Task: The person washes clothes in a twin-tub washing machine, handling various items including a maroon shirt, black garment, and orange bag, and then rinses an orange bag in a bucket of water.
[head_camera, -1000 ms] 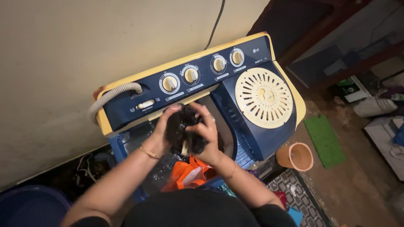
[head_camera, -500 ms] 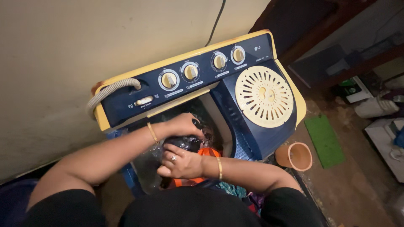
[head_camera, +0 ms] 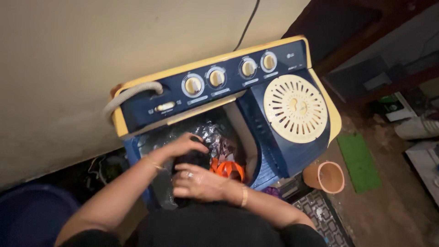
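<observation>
The right hand [head_camera: 201,183] lay flat, fingers together, pressing a dark cloth [head_camera: 192,160]. The left hand [head_camera: 183,144] curled over it at 12 o'clock. The cloth sat in the wet tub [head_camera: 215,132]. It could slip off and splash, or drip on the knobs [head_camera: 216,77]

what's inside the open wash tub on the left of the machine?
Inside the wash tub: water with wet clothes, a dark garment under the left hand and right hand, and an orange item. The tub bottom is covered.
</observation>
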